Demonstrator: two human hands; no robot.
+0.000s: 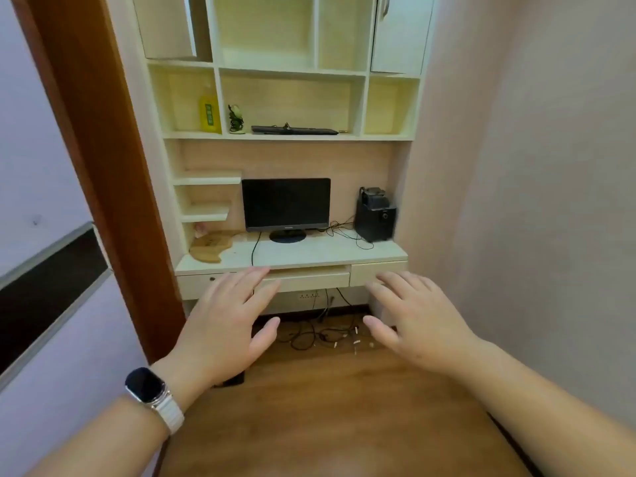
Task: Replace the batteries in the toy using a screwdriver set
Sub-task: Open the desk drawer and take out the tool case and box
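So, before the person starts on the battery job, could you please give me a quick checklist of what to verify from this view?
1. Left hand free: ok, open and holding nothing; smartwatch on that wrist.
2. Right hand free: ok, open and holding nothing.
3. Toy located: not ok, none visible on the desk or shelves.
4. Screwdriver set located: not ok, none visible; the drawers under the desk are closed, contents cannot tell.
5. Work surface: ok, bare space in front of the monitor, though its cable crosses it.
6. Floor path: not ok, loose cables lie under the desk.
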